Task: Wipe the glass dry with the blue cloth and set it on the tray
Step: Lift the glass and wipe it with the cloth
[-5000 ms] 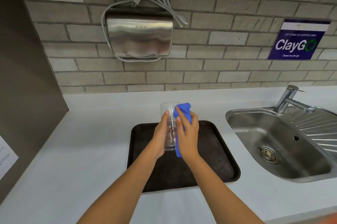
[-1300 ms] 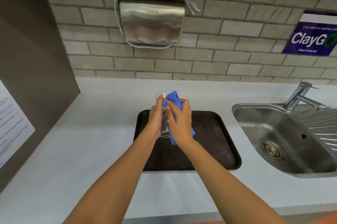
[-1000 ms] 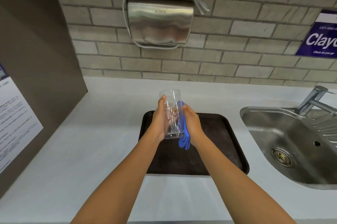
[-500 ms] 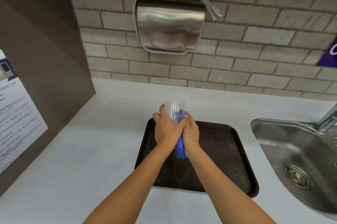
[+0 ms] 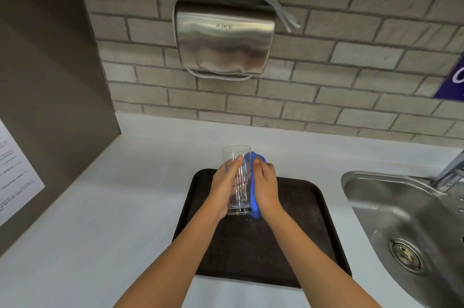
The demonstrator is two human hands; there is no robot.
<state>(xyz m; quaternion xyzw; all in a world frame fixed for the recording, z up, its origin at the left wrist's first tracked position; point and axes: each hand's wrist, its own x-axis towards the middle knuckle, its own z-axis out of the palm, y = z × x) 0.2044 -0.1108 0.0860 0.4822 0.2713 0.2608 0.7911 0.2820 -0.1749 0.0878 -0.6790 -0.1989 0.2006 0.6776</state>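
A tall clear glass [image 5: 238, 182] is held upright above the back part of the dark tray [image 5: 301, 245]. My left hand [image 5: 222, 189] grips the glass from its left side. My right hand [image 5: 267, 189] presses the blue cloth [image 5: 253, 197] flat against the glass's right side. The cloth shows as a strip between the palm and the glass and pokes out above the fingers. The glass's base hangs a little above the tray.
The tray lies on a white counter [image 5: 113, 207]. A steel sink [image 5: 406, 227] with a tap [image 5: 449, 172] is at the right. A steel hand dryer [image 5: 223, 41] hangs on the brick wall. A dark panel [image 5: 50, 81] with a paper sheet stands at the left.
The left hand has slid off the front of the glass to its left side, so more of the glass shows. The cloth moved up along the right side. The view shifted left.
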